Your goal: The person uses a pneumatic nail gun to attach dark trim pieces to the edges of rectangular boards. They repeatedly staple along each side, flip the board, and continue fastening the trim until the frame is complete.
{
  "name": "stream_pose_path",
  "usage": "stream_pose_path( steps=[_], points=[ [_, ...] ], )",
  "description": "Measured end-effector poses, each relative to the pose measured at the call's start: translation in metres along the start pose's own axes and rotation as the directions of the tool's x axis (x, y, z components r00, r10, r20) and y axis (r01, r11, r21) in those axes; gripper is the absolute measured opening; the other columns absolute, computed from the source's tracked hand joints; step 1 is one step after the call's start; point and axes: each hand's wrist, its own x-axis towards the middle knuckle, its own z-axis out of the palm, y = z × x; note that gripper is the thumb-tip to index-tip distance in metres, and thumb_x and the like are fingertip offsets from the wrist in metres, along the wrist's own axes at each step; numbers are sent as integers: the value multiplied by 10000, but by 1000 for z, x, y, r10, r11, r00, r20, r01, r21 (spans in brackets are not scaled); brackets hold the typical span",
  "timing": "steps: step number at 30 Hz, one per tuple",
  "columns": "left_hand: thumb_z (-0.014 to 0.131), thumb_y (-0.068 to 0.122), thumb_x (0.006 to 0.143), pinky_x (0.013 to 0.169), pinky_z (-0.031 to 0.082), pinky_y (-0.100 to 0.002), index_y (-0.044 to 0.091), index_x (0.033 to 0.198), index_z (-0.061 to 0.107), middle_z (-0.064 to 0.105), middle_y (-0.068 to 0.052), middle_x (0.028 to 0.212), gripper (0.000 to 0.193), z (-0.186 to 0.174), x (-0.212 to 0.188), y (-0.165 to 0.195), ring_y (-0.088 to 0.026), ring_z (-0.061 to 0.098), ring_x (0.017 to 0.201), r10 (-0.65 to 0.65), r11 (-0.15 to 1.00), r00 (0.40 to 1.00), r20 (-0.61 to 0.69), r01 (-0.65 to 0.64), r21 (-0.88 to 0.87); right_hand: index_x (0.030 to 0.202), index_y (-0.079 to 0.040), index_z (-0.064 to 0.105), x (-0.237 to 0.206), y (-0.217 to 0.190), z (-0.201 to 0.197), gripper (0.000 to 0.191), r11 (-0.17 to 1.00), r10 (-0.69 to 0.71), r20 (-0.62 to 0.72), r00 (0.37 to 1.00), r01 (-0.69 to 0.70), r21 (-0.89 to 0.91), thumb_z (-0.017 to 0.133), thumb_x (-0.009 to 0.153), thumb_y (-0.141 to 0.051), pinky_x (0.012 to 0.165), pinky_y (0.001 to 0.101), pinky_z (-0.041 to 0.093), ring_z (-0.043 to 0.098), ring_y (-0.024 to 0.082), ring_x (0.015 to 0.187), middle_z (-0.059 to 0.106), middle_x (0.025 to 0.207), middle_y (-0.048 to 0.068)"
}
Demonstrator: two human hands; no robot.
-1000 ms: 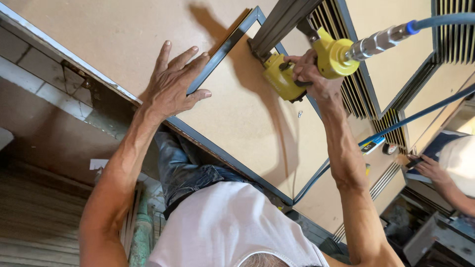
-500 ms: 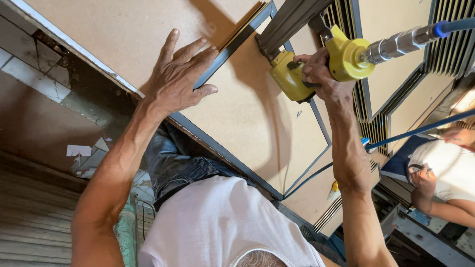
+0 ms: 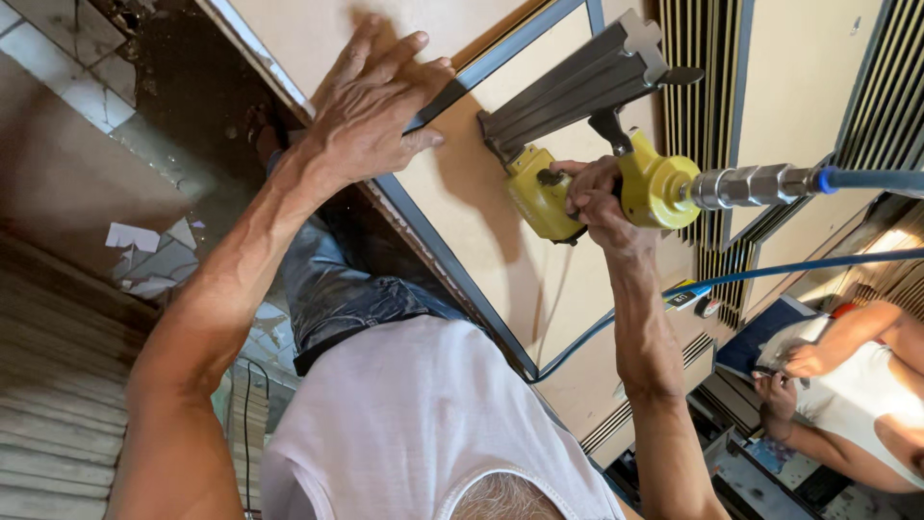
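Clamped around the yellow nail gun, the right hand holds its nose to the tan panel. At ten o'clock, the left hand lies spread, pressing the grey trim strip flat (fastening looks partway; no nails visible).

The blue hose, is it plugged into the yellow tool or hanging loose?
Plugged in: the blue hose meets the yellow nail gun's metal fitting.

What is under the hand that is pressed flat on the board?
The left hand lies flat across a dark grey trim strip and the tan board under it. The stretch of strip beneath the palm is covered, so how it sits there cannot be seen.
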Motion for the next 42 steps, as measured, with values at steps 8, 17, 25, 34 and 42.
stream_pose_path(
  steps=[8, 17, 25, 34, 42],
  points=[
    [805, 448, 982, 1314, 65, -525, 167, 1382, 658, 683, 27, 1440, 510, 5, -20, -7, -226, 447, 1507, 14, 1000, 986, -168, -18, -24, 877, -22, 621, 6, -7, 29, 148, 993, 9, 22, 1000, -7, -116, 737, 948, -79, 1121, 577, 524, 615, 190, 721, 568, 755, 50],
    [783, 399, 980, 1342, 63, -495, 170, 1370, 668, 690, 10, 1403, 467, 13, -27, -10, -204, 451, 1524, 0, 1000, 981, -196, -5, -25, 929, -48, 581, 9, -10, 37, 230, 999, 0, 73, 997, -2, 32, 792, 918, -139, 1133, 548, 476, 603, 165, 688, 606, 840, 71],
    [765, 440, 1019, 1285, 86, -583, 113, 1419, 651, 637, -65, 1423, 530, 4, -17, 6, -277, 383, 1528, -41, 997, 992, -121, 48, 57, 857, -27, 609, -17, -1, -5, 86, 999, -50, -43, 998, 49, -22, 689, 870, 0, 1132, 581, 534, 657, 218, 760, 601, 794, 76],
    [792, 745, 666, 1300, 122, -572, 80, 1547, 553, 441, -100, 1678, 1129, 3, -77, 67, -254, 334, 1574, 220, 939, 974, 45, -224, 259, 1025, 12, 639, -69, 18, -187, 106, 950, -212, -166, 963, 163, -268, 640, 953, 89, 1131, 543, 536, 677, 239, 762, 633, 831, 117],
    [713, 796, 588, 1200, 303, -523, 65, 1576, 513, 428, -73, 1687, 1245, 17, -76, 76, -242, 344, 1543, 285, 914, 929, 234, -337, 226, 982, -101, 672, -84, 19, -208, 63, 930, -11, -100, 995, -27, -368, 700, 943, -61, 1151, 489, 510, 710, 164, 847, 677, 845, 22]
  ],
)
